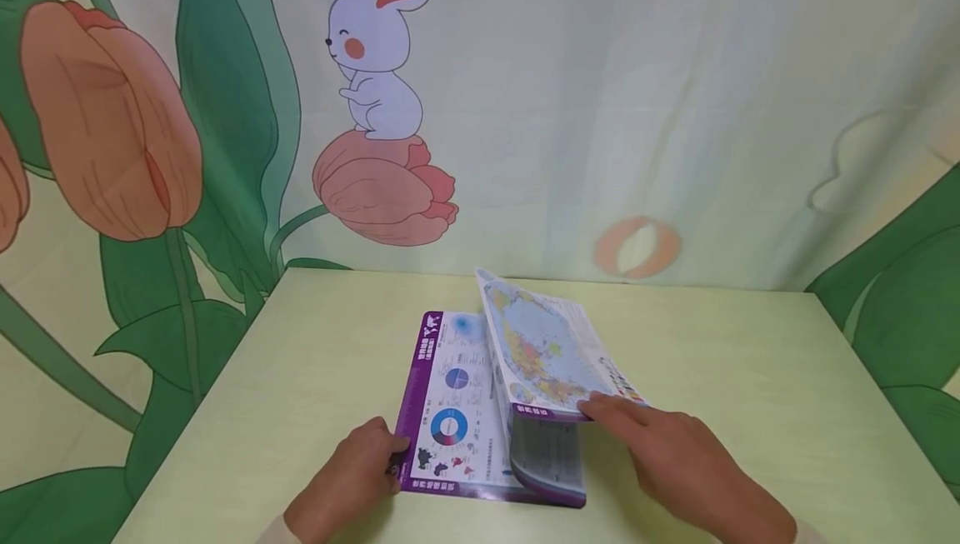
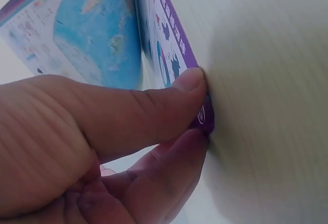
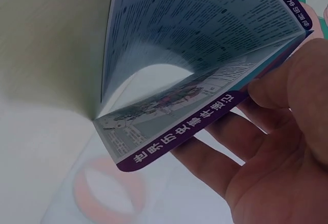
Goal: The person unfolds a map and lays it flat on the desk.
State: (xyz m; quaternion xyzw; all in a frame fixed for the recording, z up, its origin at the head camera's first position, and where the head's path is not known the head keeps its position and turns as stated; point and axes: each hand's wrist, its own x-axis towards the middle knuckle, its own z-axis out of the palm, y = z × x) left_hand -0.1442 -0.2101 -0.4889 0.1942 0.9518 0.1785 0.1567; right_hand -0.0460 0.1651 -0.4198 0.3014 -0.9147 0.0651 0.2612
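Observation:
A folding world map (image 1: 468, 377) with purple borders sits partly unfolded on the table, in the middle of the head view. Its left panel carries round charts and small coloured land shapes. My left hand (image 1: 348, 469) pinches the near left corner between thumb and fingers; the left wrist view shows the thumb (image 2: 189, 80) on the purple border. My right hand (image 1: 686, 461) holds the near edge of a raised panel (image 1: 543, 352) printed with a coloured map. From the right wrist, text-covered inner panels (image 3: 205, 24) spread apart in a V, the thumb gripping one purple edge.
The pale yellow-green table (image 1: 300, 361) extends around the map on all sides. Behind it hangs a cloth backdrop (image 1: 562, 111) with a white rabbit (image 1: 382, 61), orange tulips (image 1: 112, 119) and green leaves.

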